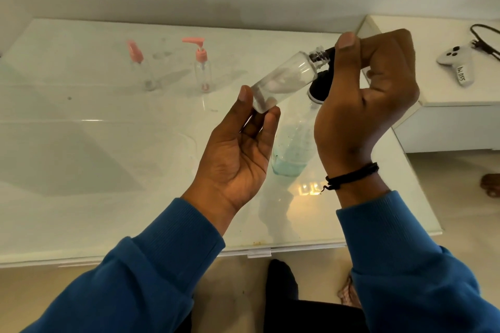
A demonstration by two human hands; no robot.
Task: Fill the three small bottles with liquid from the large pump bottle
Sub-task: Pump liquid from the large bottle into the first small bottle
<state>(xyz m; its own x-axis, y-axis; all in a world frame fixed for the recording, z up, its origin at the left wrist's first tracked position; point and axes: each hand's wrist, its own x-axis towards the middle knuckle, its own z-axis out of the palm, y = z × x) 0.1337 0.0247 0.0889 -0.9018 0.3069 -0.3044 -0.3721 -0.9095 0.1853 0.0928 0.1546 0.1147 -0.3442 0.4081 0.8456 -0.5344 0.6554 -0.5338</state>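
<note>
The left hand (238,149) pinches an uncapped small clear bottle (284,80), tilted above the worktop (108,143) near its right edge. The right hand (370,100) curls over the large pump bottle (293,149), hiding its black pump head (322,88). Two pink-topped small bottles (203,67) stand toward the far edge.

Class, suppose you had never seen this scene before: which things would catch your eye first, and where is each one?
First, the two hands raised mid-frame: the left hand holds a tilted small clear bottle by its base, its open neck at the black pump head that the right hand grips. Below them on the white table stands the large pump bottle, bluish liquid at its bottom. At the back stand two pink-topped small bottles.
</note>
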